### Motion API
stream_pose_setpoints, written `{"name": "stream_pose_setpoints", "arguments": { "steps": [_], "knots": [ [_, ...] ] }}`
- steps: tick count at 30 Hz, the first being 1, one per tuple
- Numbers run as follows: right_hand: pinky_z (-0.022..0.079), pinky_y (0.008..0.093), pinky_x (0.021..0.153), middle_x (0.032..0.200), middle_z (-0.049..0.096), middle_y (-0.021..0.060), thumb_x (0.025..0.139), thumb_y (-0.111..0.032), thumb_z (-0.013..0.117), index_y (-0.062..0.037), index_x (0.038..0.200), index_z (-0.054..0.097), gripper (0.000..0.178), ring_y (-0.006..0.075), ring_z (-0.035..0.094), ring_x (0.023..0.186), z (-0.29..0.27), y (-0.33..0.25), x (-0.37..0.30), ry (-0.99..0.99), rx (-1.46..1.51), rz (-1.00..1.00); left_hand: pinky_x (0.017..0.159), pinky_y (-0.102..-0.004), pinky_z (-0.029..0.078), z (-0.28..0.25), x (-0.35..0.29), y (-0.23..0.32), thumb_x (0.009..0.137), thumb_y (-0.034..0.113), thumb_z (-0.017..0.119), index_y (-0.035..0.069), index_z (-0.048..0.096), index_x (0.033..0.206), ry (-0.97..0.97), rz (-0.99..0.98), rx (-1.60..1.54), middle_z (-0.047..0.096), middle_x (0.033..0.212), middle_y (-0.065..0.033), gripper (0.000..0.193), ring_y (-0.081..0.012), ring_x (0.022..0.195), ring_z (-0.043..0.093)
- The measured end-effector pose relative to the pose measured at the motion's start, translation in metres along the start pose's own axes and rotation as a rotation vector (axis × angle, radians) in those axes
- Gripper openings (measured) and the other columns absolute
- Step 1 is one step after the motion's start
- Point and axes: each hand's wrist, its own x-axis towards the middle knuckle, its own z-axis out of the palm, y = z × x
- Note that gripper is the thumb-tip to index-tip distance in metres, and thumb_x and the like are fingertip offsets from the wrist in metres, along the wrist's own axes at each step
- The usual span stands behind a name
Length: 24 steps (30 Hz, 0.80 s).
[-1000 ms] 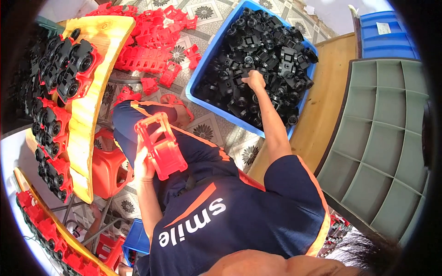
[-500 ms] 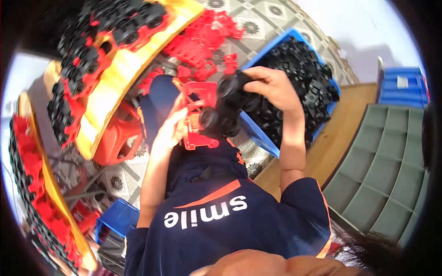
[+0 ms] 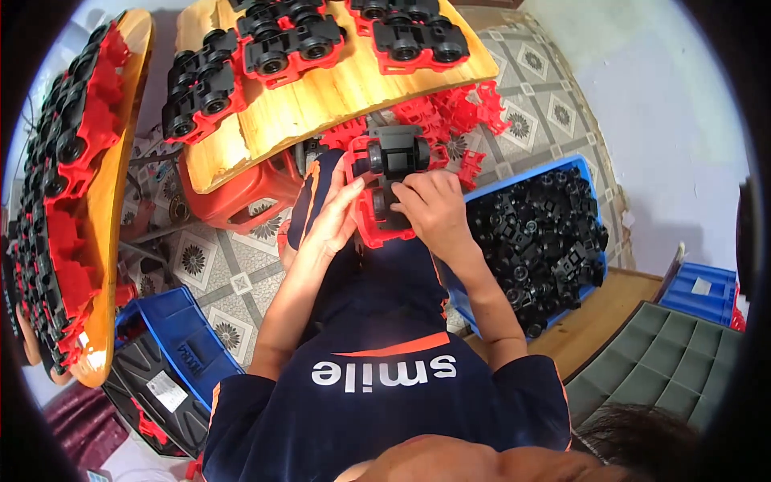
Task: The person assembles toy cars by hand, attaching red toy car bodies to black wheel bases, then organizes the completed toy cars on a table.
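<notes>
A red plastic toy car body (image 3: 389, 238) is held in front of me, its open side up, with my left hand (image 3: 332, 222) wrapped round its left edge. Lying in that body is a black toy car chassis (image 3: 399, 154) with wheels at its sides. My right hand (image 3: 436, 210) is closed at the chassis's right side, fingertips on its black surface. Part of the chassis is hidden behind those fingers. Whether the two parts are locked together cannot be seen.
Beyond my hands, a wooden board (image 3: 277, 120) bears rows of red-and-black toy cars (image 3: 297, 48). To the right stands a blue crate (image 3: 540, 181) full of black chassis. Red bodies (image 3: 482, 108) lie piled on the floor near a red stool (image 3: 233, 193). Another loaded board (image 3: 112, 265) is at left.
The chassis, tilted and apart at the body's right side before, now lies in the red body. My right hand has come in from the crate's side. The view has turned.
</notes>
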Motion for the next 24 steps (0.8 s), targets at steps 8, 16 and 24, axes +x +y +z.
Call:
{"name": "stream_pose_setpoints", "arguments": {
  "steps": [8, 16, 24],
  "knots": [
    [0.040, 0.0373, 0.078, 0.093, 0.063, 0.0009, 0.063, -0.015, 0.079, -0.0080, 0.098, 0.070, 0.037, 0.0214, 0.058, 0.084, -0.020, -0.015, 0.012, 0.161, 0.052, 0.022, 0.103, -0.0474, 0.047, -0.017, -0.004, 0.015, 0.095, 0.023, 0.064, 0.023, 0.015, 0.154, -0.045, 0.060, -0.062, 0.045, 0.143, -0.0144, 0.077, -0.0281, 0.127, 0.052],
    [0.039, 0.0366, 0.079, 0.094, 0.063, -0.0002, 0.064, -0.014, 0.080, -0.0095, 0.102, 0.070, 0.040, 0.0196, 0.058, 0.082, -0.018, -0.037, 0.015, 0.123, 0.006, 0.009, 0.109, -0.0428, 0.041, -0.010, -0.002, 0.016, 0.089, 0.026, 0.071, 0.021, 0.014, 0.155, -0.101, 0.137, -0.048, 0.039, 0.149, -0.0115, 0.087, -0.0249, 0.133, 0.045],
    [0.038, 0.0365, 0.079, 0.092, 0.062, -0.0006, 0.065, -0.017, 0.079, -0.0090, 0.100, 0.069, 0.037, 0.0186, 0.058, 0.083, -0.004, -0.037, 0.013, 0.091, -0.019, 0.011, 0.113, -0.0383, 0.035, 0.001, -0.003, 0.019, 0.084, 0.030, 0.075, 0.020, 0.011, 0.156, -0.127, 0.136, 0.005, 0.036, 0.152, -0.0071, 0.097, -0.0217, 0.138, 0.039]
  ]
}}
